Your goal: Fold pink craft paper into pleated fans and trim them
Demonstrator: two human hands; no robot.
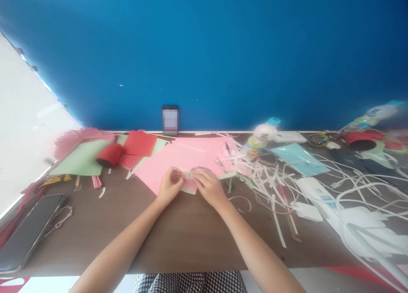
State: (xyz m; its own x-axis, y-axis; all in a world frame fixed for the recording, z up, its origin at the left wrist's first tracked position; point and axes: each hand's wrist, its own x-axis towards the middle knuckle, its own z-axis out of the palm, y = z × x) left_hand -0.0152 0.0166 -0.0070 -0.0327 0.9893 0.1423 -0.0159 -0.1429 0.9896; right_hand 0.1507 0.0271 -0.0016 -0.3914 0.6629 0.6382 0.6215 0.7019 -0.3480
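Note:
My left hand (172,183) is over the pink paper (159,167), thumb and forefinger pinched together on something too small to make out. Close beside it, my right hand (208,186) has its fingers curled on what looks like a roll of tape (203,169), mostly hidden behind the fingers. A thin pale strip seems to run between the two hands, but it is blurred. Under the hands, the edge of a light green sheet (190,192) shows. Scissors (219,162) appear to lie on the pink paper to the right.
White paper strips (263,174) are heaped at right, by a white bottle (261,136) with a blue cap. Cables and a power strip (314,193) fill the far right. Red paper (140,143), a red roll (110,155) and a phone (30,229) lie left. Another phone (170,121) leans on the blue wall.

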